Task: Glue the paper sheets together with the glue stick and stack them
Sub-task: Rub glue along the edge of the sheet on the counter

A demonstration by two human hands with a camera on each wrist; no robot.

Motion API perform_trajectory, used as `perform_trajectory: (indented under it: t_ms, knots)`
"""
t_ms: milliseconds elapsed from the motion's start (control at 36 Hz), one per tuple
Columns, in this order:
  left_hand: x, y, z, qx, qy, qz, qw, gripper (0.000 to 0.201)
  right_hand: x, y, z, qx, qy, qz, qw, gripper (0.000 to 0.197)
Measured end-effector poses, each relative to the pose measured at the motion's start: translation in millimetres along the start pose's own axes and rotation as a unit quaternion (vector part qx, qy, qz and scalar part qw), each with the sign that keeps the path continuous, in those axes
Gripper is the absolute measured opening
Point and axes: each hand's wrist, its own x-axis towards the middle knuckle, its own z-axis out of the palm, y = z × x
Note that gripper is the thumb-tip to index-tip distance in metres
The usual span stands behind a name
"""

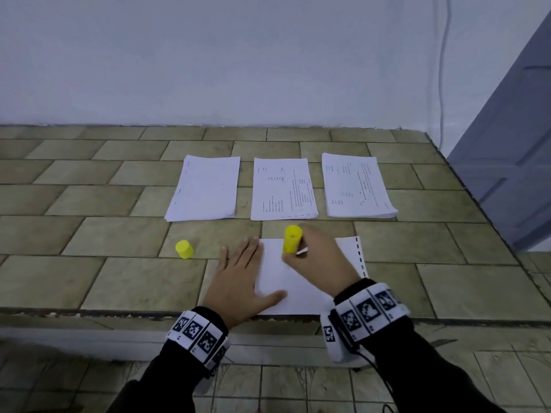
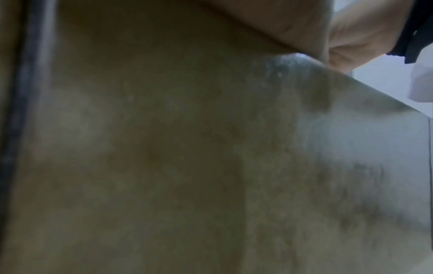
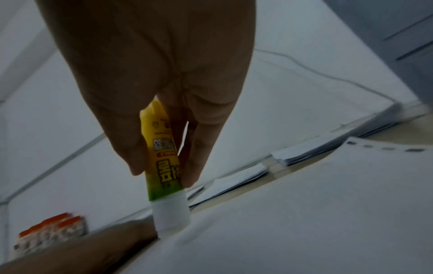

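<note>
My right hand [image 1: 320,257] pinches the glue stick [image 1: 291,239] mid-barrel, tip on the top sheet [image 1: 295,290] at 6 o'clock. Left hand [image 1: 238,281] lies flat, pinning it. Paper's flimsy and will probably wrinkle, so I'd keep strokes light.

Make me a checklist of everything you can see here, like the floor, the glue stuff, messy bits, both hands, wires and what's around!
Surface: tiled ledge in greenish-brown tiles, with a dark strip along its near edge.
Job's things: three paper piles lie in a row at the back; one blank sheet lies near the edge over a sheet with a dashed border. The glue stick stands tip-down on the blank sheet.
Clutter: yellow cap stands off the paper, to the left.
Hands: left hand lies flat, pressing the sheet's left edge; right hand grips the glue stick.
Cables: a thin cable hangs down the wall; a black cord runs from the right wristband.
Surroundings: pale wall, grey door to the right.
</note>
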Motion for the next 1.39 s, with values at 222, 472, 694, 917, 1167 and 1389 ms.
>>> perform_trajectory:
  t_ms: [222, 472, 694, 917, 1167, 1389]
  knots:
    - [-1, -3, 4, -0.039, 0.043, 0.026, 0.998, 0.113, 10, -8, 37, -0.08, -0.053, -0.025, 0.995, 0.026]
    - [1, -3, 4, 0.005, 0.005, 0.0, 1.0, 0.125, -7, 16, 3, -0.09, -0.011, 0.003, 0.996, 0.019]
    - [0, -1, 4, 0.0, 0.012, 0.001, 1.0, 0.118, -40, 53, -48, -0.084, 0.105, 0.055, 0.989, 0.016]
    - [-1, -3, 6, -0.035, 0.044, 0.012, 0.998, 0.083, -51, 65, -63, -0.095, 0.137, 0.085, 0.982, 0.021]
    - [1, -5, 8, -0.023, 0.049, 0.015, 0.998, 0.078, -44, 11, -4, 0.018, -0.071, -0.03, 0.997, 0.013]
    - [0, -11, 13, -0.038, 0.054, 0.037, 0.997, 0.069, -43, -3, 31, -0.016, -0.103, -0.115, 0.988, 0.019]
